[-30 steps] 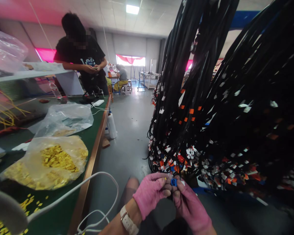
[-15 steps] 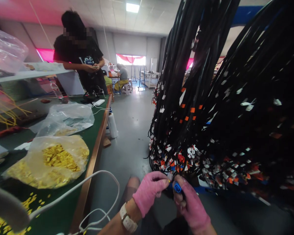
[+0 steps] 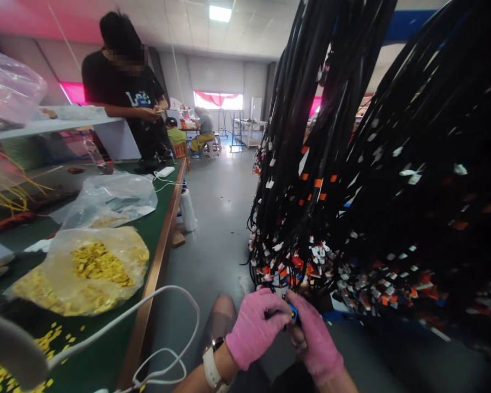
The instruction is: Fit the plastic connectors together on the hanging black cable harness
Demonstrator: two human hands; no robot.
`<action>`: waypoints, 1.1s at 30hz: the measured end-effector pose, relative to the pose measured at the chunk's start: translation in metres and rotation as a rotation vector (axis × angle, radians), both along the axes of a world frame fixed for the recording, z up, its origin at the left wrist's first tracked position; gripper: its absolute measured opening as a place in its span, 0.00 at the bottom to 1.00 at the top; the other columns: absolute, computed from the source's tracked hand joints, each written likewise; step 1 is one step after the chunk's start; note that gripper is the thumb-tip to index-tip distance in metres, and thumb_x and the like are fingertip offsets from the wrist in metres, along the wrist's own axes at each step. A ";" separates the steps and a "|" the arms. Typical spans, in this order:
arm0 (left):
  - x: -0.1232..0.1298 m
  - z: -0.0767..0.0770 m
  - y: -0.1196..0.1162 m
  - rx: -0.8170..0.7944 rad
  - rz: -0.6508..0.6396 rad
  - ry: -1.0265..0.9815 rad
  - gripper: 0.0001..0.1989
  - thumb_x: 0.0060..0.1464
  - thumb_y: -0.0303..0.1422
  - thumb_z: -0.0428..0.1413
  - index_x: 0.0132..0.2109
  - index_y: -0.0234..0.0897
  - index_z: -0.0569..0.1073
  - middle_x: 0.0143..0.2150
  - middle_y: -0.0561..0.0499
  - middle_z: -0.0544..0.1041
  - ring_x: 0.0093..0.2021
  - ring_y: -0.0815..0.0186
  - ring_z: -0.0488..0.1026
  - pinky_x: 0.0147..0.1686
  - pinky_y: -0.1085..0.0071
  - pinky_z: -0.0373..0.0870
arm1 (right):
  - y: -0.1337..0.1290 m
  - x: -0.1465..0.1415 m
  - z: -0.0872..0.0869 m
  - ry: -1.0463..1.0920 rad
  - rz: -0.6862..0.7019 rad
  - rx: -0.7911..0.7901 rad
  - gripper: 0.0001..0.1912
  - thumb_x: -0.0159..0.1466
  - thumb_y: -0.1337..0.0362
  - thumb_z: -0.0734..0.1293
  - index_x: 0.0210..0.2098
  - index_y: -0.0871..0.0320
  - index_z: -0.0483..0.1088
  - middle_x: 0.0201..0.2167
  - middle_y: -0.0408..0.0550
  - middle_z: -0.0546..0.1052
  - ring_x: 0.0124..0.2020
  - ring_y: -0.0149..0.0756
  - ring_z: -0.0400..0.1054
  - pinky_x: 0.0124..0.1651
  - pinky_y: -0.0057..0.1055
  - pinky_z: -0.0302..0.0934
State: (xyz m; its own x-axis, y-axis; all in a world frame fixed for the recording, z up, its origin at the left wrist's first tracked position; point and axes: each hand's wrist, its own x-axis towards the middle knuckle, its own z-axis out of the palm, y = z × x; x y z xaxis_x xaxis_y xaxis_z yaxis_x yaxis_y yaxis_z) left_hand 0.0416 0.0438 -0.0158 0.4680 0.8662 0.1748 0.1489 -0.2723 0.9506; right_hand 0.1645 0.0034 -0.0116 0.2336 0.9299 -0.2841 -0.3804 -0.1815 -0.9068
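My right hand (image 3: 317,344), in a pink glove, is closed around a small blue connector (image 3: 293,312) in front of the hanging cables. My left hand (image 3: 259,326), also gloved in pink, has thumb and fingertips pinched right at the connector's face. A speck of yellow shows there, between the left fingertips and the blue housing; it looks like one of the small yellow clips. Whether it sits inside the connector I cannot tell. Just behind my hands hang the black cable bundles (image 3: 306,125), their lower ends crowded with white, orange and red connectors.
On the green table (image 3: 157,215) at left lies an open plastic bag (image 3: 61,248) of small yellow clips, with loose yellow clips (image 3: 53,341) nearby. A white cable (image 3: 118,321) loops over the table's edge. A person in a black shirt (image 3: 125,93) stands behind the table; others sit farther back.
My left hand has moved right, bringing its fingertips and the yellow piece up against the blue connector. My right hand has shifted slightly left and turned the connector.
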 end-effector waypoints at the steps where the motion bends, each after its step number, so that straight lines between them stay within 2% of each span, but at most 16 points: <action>1: -0.001 0.001 0.001 0.038 -0.011 0.025 0.06 0.46 0.22 0.58 0.28 0.36 0.78 0.28 0.51 0.75 0.33 0.67 0.69 0.37 0.74 0.63 | 0.001 -0.001 -0.002 0.025 -0.007 -0.041 0.19 0.49 0.47 0.72 0.25 0.56 0.70 0.12 0.35 0.62 0.10 0.20 0.45 0.12 0.21 0.41; 5: -0.004 0.005 0.003 0.151 -0.050 0.106 0.07 0.48 0.22 0.57 0.29 0.36 0.78 0.29 0.52 0.75 0.33 0.68 0.69 0.36 0.74 0.61 | 0.002 -0.001 -0.011 0.075 -0.018 -0.098 0.19 0.49 0.47 0.71 0.23 0.55 0.67 0.11 0.32 0.59 0.10 0.20 0.44 0.12 0.21 0.39; 11: -0.005 0.007 0.002 0.178 -0.052 0.165 0.07 0.49 0.23 0.56 0.29 0.37 0.76 0.29 0.53 0.74 0.34 0.68 0.68 0.36 0.73 0.60 | 0.004 -0.002 -0.016 0.028 -0.020 -0.109 0.20 0.49 0.45 0.71 0.22 0.55 0.65 0.10 0.32 0.57 0.10 0.21 0.46 0.12 0.21 0.40; 13: -0.005 0.010 0.002 0.122 -0.030 0.178 0.06 0.47 0.22 0.56 0.27 0.36 0.75 0.27 0.54 0.72 0.32 0.69 0.66 0.35 0.74 0.59 | 0.004 -0.002 -0.014 -0.008 -0.013 -0.099 0.21 0.48 0.44 0.70 0.21 0.55 0.64 0.11 0.32 0.56 0.10 0.21 0.45 0.11 0.21 0.39; 17: -0.004 0.017 0.003 -0.153 0.033 0.175 0.06 0.42 0.23 0.58 0.31 0.35 0.74 0.22 0.59 0.62 0.25 0.73 0.58 0.26 0.76 0.55 | 0.002 -0.002 -0.010 -0.116 0.024 -0.084 0.23 0.48 0.42 0.69 0.25 0.56 0.66 0.12 0.32 0.56 0.11 0.22 0.46 0.12 0.22 0.40; 20: -0.005 0.015 0.006 -0.261 0.004 0.133 0.10 0.40 0.24 0.58 0.35 0.35 0.74 0.21 0.60 0.60 0.24 0.73 0.55 0.24 0.77 0.53 | 0.000 -0.003 -0.010 -0.183 0.009 -0.053 0.24 0.50 0.42 0.68 0.30 0.57 0.69 0.14 0.35 0.61 0.13 0.24 0.50 0.14 0.23 0.44; 22: -0.005 0.011 0.008 -0.311 -0.018 0.100 0.09 0.39 0.24 0.57 0.33 0.33 0.72 0.20 0.60 0.60 0.23 0.74 0.55 0.23 0.77 0.52 | 0.000 -0.005 -0.011 -0.217 -0.012 -0.022 0.23 0.52 0.43 0.67 0.32 0.58 0.70 0.17 0.37 0.65 0.15 0.25 0.53 0.15 0.23 0.47; 25: -0.005 0.005 0.008 -0.360 -0.063 0.094 0.03 0.39 0.25 0.55 0.25 0.33 0.67 0.19 0.59 0.60 0.23 0.74 0.55 0.22 0.77 0.50 | 0.000 -0.007 -0.012 -0.278 -0.033 0.028 0.20 0.55 0.46 0.66 0.34 0.57 0.71 0.22 0.40 0.69 0.18 0.27 0.57 0.19 0.24 0.53; 27: -0.005 0.003 0.008 -0.346 -0.060 0.121 0.05 0.39 0.26 0.55 0.22 0.34 0.64 0.19 0.58 0.61 0.23 0.73 0.54 0.22 0.76 0.49 | 0.001 -0.007 -0.011 -0.313 -0.048 0.075 0.16 0.57 0.49 0.66 0.34 0.55 0.72 0.23 0.42 0.71 0.21 0.29 0.60 0.24 0.26 0.59; 30: -0.004 0.005 0.005 -0.311 -0.025 0.152 0.06 0.38 0.25 0.54 0.20 0.34 0.63 0.18 0.58 0.60 0.23 0.73 0.54 0.22 0.76 0.49 | 0.002 -0.006 -0.008 -0.339 -0.061 0.111 0.14 0.59 0.50 0.65 0.32 0.54 0.73 0.24 0.43 0.71 0.26 0.33 0.64 0.34 0.29 0.63; 33: -0.002 0.007 0.003 -0.307 -0.010 0.150 0.05 0.37 0.25 0.52 0.20 0.34 0.63 0.18 0.58 0.60 0.22 0.73 0.54 0.22 0.76 0.50 | 0.003 -0.006 -0.007 -0.347 -0.061 0.112 0.12 0.56 0.52 0.67 0.30 0.54 0.74 0.27 0.45 0.73 0.32 0.36 0.66 0.39 0.31 0.63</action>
